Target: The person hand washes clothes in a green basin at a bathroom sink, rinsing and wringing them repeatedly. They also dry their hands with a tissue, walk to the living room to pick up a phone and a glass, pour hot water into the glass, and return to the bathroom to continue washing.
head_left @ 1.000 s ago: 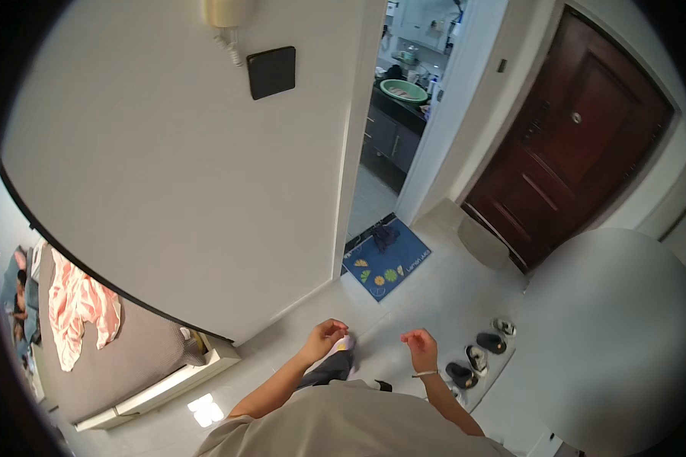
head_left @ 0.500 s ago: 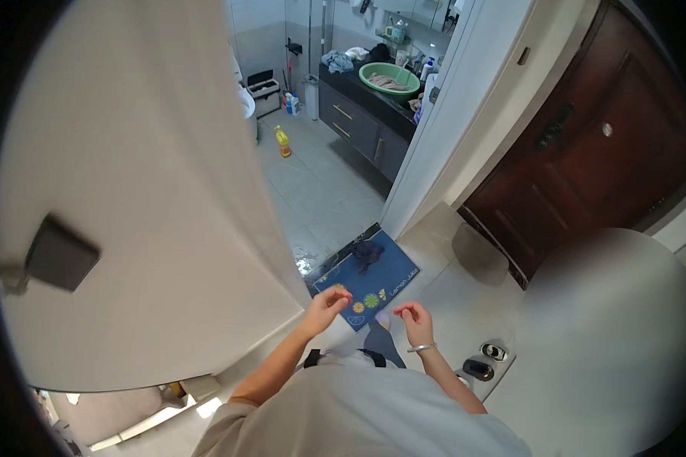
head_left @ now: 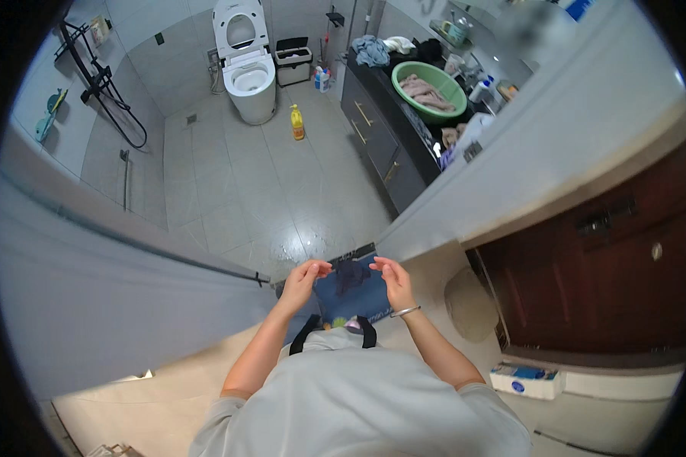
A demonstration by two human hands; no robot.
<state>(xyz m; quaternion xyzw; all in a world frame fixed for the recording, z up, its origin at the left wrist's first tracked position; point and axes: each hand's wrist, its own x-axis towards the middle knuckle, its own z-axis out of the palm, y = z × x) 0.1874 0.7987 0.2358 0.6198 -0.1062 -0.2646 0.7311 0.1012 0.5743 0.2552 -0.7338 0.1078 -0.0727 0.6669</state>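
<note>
Both hands hang in the air in front of my body, above a blue doormat (head_left: 375,303) at the bathroom doorway. My left hand (head_left: 305,279) is empty, its fingers loosely bent and pointing inward. Facing it across a gap is my right hand (head_left: 394,279), also empty, with the fingers apart and a silver bangle (head_left: 405,311) round the wrist. Between and below them, a dark crumpled cloth (head_left: 351,276) lies on the mat's far part. Neither hand appears to touch anything.
Beyond the doorway stand a toilet (head_left: 251,84) with its lid up, a yellow pump bottle (head_left: 296,123) on the floor and a grey vanity (head_left: 373,129). A green basin (head_left: 450,113) holding cloth sits on the counter. Wet patches shine near the threshold. A dark red door (head_left: 587,282) is at right.
My view has swung toward the bathroom, and I have come closer to its doorway. The toilet and shower now show. My hands stay raised and empty, now over the mat's farther part.
</note>
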